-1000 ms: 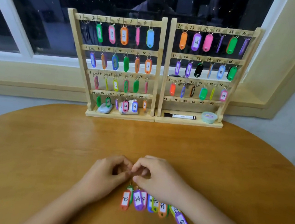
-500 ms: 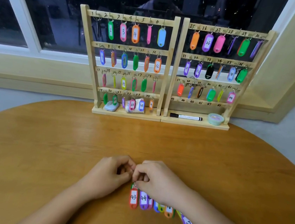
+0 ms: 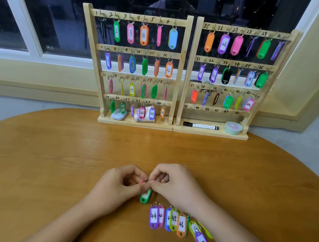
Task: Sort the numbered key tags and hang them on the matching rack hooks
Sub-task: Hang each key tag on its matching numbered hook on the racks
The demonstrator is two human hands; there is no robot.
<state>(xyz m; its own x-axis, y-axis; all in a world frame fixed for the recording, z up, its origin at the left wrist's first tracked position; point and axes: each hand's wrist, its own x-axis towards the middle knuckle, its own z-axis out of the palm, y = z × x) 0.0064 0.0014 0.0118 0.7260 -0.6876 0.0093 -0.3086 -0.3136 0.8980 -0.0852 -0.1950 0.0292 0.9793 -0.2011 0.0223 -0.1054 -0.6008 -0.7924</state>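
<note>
left hand (image 3: 119,191) & right hand (image 3: 176,184) pinch the ring of a green tag (image 3: 145,197) w/ fingers curled. other tags (image 3: 181,224) lie in a row by the table's (image 3: 50,168) near edge.

both bare forearms are entering from the bottom edge and angling toward each other, the left forearm (image 3: 59,223) from the lower left and the right forearm (image 3: 231,234) from the lower right. the left hand (image 3: 119,188) is showing its back, fingers curled inward, thumb and forefinger pinching the ring of the green key tag (image 3: 145,197). the right hand (image 3: 175,184) is sitting just opposite, knuckles up, its fingers (image 3: 160,177) curled and pinching at the same ring. the fingertips of the two hands are meeting there, touching one another. both wrists are lying roughly in line with their forearms.
</note>
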